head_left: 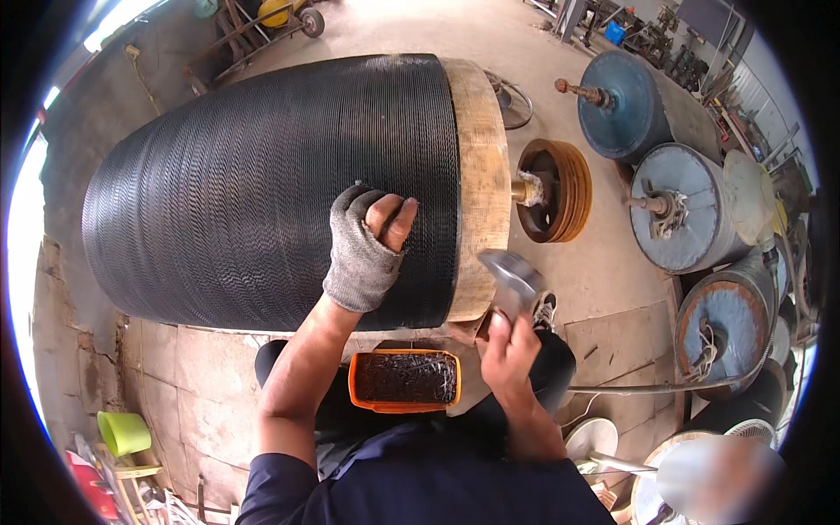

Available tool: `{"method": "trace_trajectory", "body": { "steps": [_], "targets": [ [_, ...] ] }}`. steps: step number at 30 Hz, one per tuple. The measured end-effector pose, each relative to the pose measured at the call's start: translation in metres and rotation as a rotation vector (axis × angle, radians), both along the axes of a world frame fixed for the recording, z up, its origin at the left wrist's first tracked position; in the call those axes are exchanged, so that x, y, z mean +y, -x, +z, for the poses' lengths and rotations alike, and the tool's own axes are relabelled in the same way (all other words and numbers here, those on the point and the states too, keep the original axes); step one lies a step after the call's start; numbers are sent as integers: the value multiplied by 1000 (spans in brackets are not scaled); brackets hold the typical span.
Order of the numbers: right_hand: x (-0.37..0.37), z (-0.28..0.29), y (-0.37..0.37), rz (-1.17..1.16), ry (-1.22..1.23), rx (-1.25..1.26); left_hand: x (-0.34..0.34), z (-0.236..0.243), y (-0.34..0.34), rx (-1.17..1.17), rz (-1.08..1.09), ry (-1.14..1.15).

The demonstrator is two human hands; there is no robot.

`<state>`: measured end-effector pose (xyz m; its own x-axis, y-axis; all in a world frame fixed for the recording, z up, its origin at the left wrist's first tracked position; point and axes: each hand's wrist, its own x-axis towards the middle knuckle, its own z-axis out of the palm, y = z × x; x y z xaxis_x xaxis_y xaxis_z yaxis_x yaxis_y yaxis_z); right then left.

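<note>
from my remote seat i see the right hand (507, 352) with its fingers clenched around the handle of a hammer (514, 278). the metal head is up, near the lower edge of the pale wooden band (483, 175); i cannot tell whether they touch. the left hand (372, 232) wears a grey glove (357, 276) that leaves some fingertips bare. its fingers curl over the big black drum (271, 192), toward the banded end; whether they pinch anything small i cannot tell.

the drum lies on its side in front of the body, its ridged cover running up to the band. a shaft (522, 191) stands out of that end, toward a rusty orange wheel (556, 192). below the drum, between the legs, sits an orange tray (404, 407) of thin dark and shiny slivers, too small for me to name.

i judge the drum heavy and stiff, not something to lift by hand; the ridges should give a steadying palm some grip. the hammer should feel head-heavy, so i'd hold it firmly, farther down the handle for swing, closer up for control. the slivers look light, hard and slippery, perhaps sharp: i'd pinch them singly, mid-length, with bare fingertips. the tray looks light and is best taken by its rim.
</note>
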<state>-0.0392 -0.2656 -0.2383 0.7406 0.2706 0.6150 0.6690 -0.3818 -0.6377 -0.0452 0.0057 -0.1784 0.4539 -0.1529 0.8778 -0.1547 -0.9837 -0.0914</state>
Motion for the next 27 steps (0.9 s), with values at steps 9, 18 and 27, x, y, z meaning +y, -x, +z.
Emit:
{"method": "trace_trajectory", "body": {
  "steps": [9, 18, 27],
  "targets": [
    [4, -7, -6, -34, 143, 64, -5, -8, 1, -22, 146, 46],
    [14, 3, -14, -55, 186, 102, -5, -2, -2, -12, 180, 52],
    [12, 7, -23, -58, 244, 218, -3, 10, -11, 10, 169, 48]
  ]
}}
